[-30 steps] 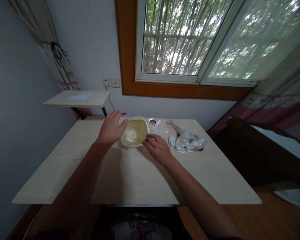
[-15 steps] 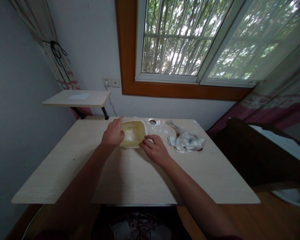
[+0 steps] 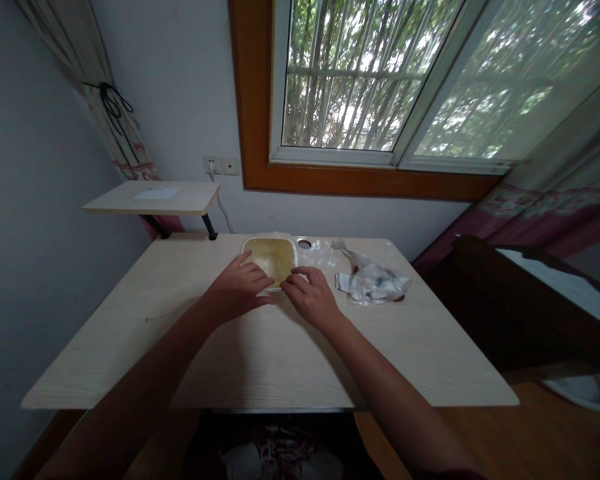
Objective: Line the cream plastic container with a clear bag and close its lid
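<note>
A square, pale yellow container (image 3: 273, 255) stands at the far middle of the light wooden table (image 3: 260, 353), with clear film around its rim. My left hand (image 3: 239, 288) lies over its near left corner, fingers stretched flat across the front rim. My right hand (image 3: 310, 293) is at the near right corner with its fingers bent, their tips pressed on the rim. The two hands nearly touch in front of the container.
A crumpled clear plastic bag (image 3: 375, 283) lies right of the container, with clear film (image 3: 323, 250) and a round cable hole (image 3: 305, 244) behind. A small raised shelf (image 3: 153, 198) stands at the table's back left. A dark wooden bed frame (image 3: 505, 293) borders the right side.
The container has slid away from me toward the wall. My left hand moved from its left side to its near left corner; my right hand stayed at the front right.
</note>
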